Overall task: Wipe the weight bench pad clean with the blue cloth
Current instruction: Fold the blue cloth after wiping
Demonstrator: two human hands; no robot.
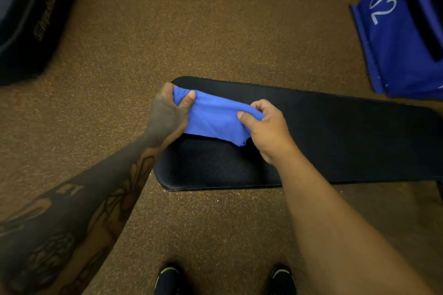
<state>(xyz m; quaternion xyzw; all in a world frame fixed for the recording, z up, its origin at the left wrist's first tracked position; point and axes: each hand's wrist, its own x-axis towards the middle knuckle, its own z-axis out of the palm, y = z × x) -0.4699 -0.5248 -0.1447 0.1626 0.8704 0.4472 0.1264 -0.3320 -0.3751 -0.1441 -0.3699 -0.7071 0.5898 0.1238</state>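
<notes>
While the left hand [167, 115] pinches one end of the blue cloth [213, 118], the right hand [268, 130] grips the other end. The cloth is stretched between them over the left end of the black bench pad [347, 141], near its far edge.

The blue cloth [215, 117], folded and slightly bunched, hangs stretched over the near end of the black bench pad [335, 141].

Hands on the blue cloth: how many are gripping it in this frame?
2. The left hand pinches the blue cloth at its left end, the right hand at its right end, both over the bench pad. None looks hidden.
</notes>
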